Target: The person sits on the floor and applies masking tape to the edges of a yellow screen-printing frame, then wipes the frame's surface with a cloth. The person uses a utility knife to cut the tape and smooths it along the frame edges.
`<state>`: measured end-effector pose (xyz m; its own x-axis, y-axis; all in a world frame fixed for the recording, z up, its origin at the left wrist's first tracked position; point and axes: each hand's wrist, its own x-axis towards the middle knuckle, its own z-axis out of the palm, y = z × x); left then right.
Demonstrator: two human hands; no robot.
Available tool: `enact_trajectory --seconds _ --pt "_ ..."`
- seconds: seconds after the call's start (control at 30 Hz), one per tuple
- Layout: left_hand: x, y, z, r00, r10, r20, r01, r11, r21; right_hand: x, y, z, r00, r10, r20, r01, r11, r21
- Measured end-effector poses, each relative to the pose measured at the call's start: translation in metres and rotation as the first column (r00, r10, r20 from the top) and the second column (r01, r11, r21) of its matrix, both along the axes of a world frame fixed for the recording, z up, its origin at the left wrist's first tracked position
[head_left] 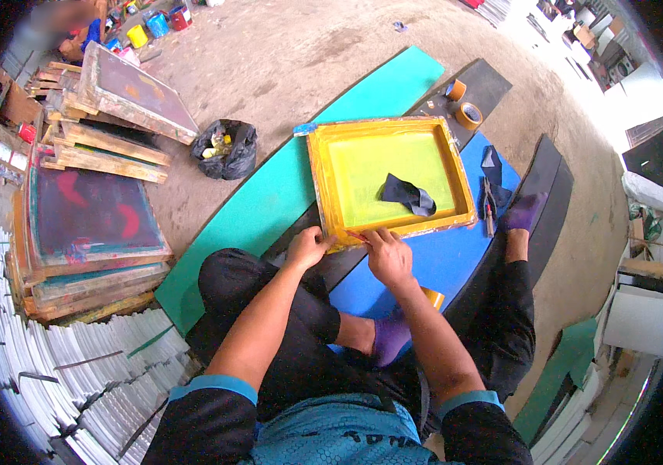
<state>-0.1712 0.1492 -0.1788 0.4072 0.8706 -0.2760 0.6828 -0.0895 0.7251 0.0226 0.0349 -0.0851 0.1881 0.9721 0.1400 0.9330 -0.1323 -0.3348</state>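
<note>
A screen-printing frame (393, 227), its wood and mesh coated yellow, lies before me on the mats. My left hand (309, 248) is closed, thumb and fingers pinching at the frame's near left corner. Beside it, my right hand (391, 257) is closed over the near edge; a thin reddish sliver (357, 235) shows at its fingertips, too small to name. On the mesh rests a crumpled dark strip (407, 194), perhaps cloth. To the right of the frame, a red-handled tool (489, 211) lies by another dark scrap (492, 164).
Green (269, 186), blue (440, 260) and black mats spread under my legs. Two tape rolls (468, 116) sit beyond the frame, another tape roll (433, 298) near my right forearm. At left are a black bag (225, 149), stacked frames (99, 209) and bundled white sheets (106, 372).
</note>
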Motion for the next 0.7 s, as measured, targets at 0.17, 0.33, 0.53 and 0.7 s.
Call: enact_trajectory --seconds 0.17,0.33,0.53,0.7 --pt "-0.004 0.002 -0.021 0.998 0.001 0.070 -0.004 0.999 0.038 0.018 0.022 0.019 0.907 0.288 0.309 -0.243 0.954 -0.175" --pt "-0.001 0.004 -0.005 0.999 -0.033 -0.020 0.032 0.999 -0.031 0.034 0.046 0.027 0.793 0.487 0.366 -0.400 0.869 -0.291" --pt "0.000 0.003 0.006 0.997 -0.021 -0.079 0.015 0.997 -0.072 0.038 0.063 0.017 0.712 0.584 0.390 -0.480 0.810 -0.336" --pt "0.000 0.003 0.011 0.993 -0.027 -0.114 0.015 0.994 -0.104 0.037 0.070 0.018 0.687 0.618 0.384 -0.509 0.785 -0.353"
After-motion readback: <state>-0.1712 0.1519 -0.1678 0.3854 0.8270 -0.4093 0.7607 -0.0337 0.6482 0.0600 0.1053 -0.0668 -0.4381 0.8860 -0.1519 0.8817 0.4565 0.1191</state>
